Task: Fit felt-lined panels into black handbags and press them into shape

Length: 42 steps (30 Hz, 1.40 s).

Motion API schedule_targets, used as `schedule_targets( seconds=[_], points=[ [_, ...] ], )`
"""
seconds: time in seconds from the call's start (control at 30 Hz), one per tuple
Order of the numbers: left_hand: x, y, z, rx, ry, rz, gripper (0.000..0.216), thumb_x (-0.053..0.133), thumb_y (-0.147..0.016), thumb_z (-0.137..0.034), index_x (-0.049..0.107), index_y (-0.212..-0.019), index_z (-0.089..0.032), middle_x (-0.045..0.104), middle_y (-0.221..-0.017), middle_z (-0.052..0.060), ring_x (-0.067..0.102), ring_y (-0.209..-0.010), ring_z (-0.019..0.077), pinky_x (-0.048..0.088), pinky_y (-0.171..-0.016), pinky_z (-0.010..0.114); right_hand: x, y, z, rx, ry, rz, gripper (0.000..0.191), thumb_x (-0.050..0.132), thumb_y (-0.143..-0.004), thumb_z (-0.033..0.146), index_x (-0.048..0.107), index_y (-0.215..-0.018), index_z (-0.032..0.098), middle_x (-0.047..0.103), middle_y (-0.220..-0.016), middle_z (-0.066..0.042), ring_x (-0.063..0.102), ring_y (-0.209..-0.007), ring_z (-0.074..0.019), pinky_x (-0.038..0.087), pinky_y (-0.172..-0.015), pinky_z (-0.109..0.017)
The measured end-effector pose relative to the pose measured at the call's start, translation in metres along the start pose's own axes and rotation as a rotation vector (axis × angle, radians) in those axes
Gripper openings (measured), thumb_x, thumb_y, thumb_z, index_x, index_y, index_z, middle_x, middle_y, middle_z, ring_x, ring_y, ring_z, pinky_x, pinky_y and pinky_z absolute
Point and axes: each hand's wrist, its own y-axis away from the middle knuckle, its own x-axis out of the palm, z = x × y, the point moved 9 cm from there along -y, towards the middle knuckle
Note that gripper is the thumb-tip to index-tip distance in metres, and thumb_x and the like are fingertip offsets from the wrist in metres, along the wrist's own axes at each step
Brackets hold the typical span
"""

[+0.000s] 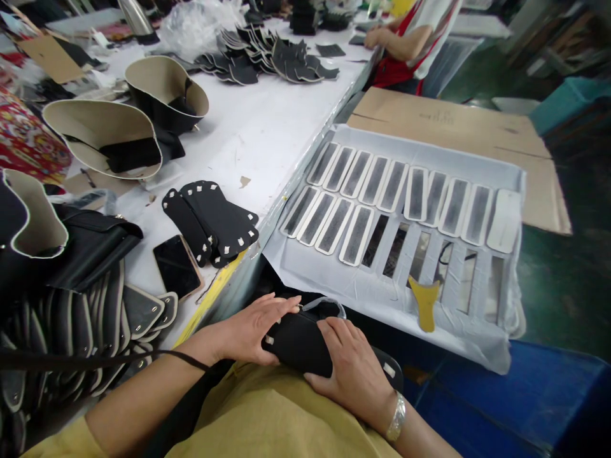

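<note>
Against my lap lies a black leather-like piece point(301, 343) with small whitish tabs along its edge. My left hand point(252, 327) grips its left end, thumb below and fingers on top. My right hand point(356, 362), with a silvery bracelet at the wrist, is closed over its right part. A thin grey loop point(329, 302) sticks up behind the piece between the hands. What lies under my palms is hidden. Left of my hands, on the white table, similar black pieces with tabs point(214, 216) are stacked beside a phone point(177, 267).
A grey cloth-covered slotted tray point(305, 254) holds rows of pale-edged strips point(357, 235) and a yellow Y-shaped piece point(424, 302). Open black bags point(107, 114) and stacked panels point(81, 318) stand left. Cardboard point(458, 130) lies behind the tray. A co-worker's arm point(405, 44) shows at the far table edge.
</note>
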Motion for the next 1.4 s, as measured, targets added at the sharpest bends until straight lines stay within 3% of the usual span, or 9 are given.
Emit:
schedule_targets(
  seconds=[0.3, 0.7, 0.9, 1.1, 1.3, 1.4],
  points=[
    [-0.008, 0.021, 0.019, -0.099, 0.177, -0.048, 0.094, 0.072, -0.062, -0.025, 0.021, -0.140, -0.024, 0.037, -0.140, 0.008, 0.036, -0.128, 0.0247, 0.027, -0.108, 0.036, 0.000, -0.004, 0.010, -0.039, 0.038, 0.017, 0.064, 0.068, -0.063, 0.043, 0.051, -0.116, 0.012, 0.052, -0.113, -0.013, 0.047, -0.104, -0.0298, 0.037, -0.094, -0.045],
    [-0.009, 0.023, 0.022, -0.111, 0.225, -0.087, 0.092, 0.071, -0.056, -0.021, 0.029, -0.138, -0.023, 0.038, -0.140, 0.007, 0.038, -0.126, 0.0256, 0.029, -0.106, 0.035, 0.007, -0.010, 0.033, -0.092, 0.085, -0.029, 0.070, 0.067, -0.068, 0.046, 0.045, -0.125, 0.012, 0.050, -0.118, -0.014, 0.045, -0.108, -0.0296, 0.037, -0.095, -0.045],
    [-0.006, 0.027, 0.026, -0.132, 0.298, -0.090, 0.093, 0.071, -0.057, -0.020, 0.027, -0.139, -0.023, 0.035, -0.142, 0.007, 0.036, -0.128, 0.0252, 0.027, -0.107, 0.035, 0.007, -0.018, 0.038, -0.079, 0.041, -0.030, 0.063, 0.069, -0.066, 0.041, 0.049, -0.118, 0.012, 0.052, -0.115, -0.014, 0.046, -0.107, -0.0307, 0.039, -0.093, -0.046],
    [-0.001, 0.034, 0.039, -0.141, 0.465, -0.141, 0.107, 0.076, -0.059, -0.025, 0.010, -0.143, -0.025, 0.041, -0.137, 0.008, 0.042, -0.123, 0.0222, 0.029, -0.105, 0.037, 0.010, -0.017, 0.036, -0.070, 0.050, 0.003, 0.069, 0.072, -0.065, 0.043, 0.047, -0.121, 0.011, 0.051, -0.117, -0.014, 0.046, -0.109, -0.0300, 0.039, -0.094, -0.046],
    [0.007, 0.040, 0.043, -0.146, 0.620, -0.166, 0.110, 0.080, -0.056, -0.032, 0.012, -0.142, -0.027, 0.037, -0.140, 0.009, 0.041, -0.124, 0.0245, 0.029, -0.105, 0.041, 0.009, -0.014, 0.034, -0.081, 0.061, -0.035, 0.073, 0.074, -0.063, 0.044, 0.047, -0.122, 0.013, 0.052, -0.116, -0.015, 0.048, -0.106, -0.0309, 0.041, -0.092, -0.048],
    [0.007, 0.042, 0.048, -0.173, 0.738, -0.261, 0.097, 0.075, -0.062, -0.033, 0.017, -0.140, -0.025, 0.040, -0.136, 0.010, 0.042, -0.122, 0.0244, 0.032, -0.103, 0.042, 0.009, -0.013, 0.033, -0.089, 0.079, -0.049, 0.073, 0.073, -0.063, 0.045, 0.046, -0.124, 0.014, 0.052, -0.118, -0.015, 0.048, -0.107, -0.0315, 0.041, -0.092, -0.049]
  ],
)
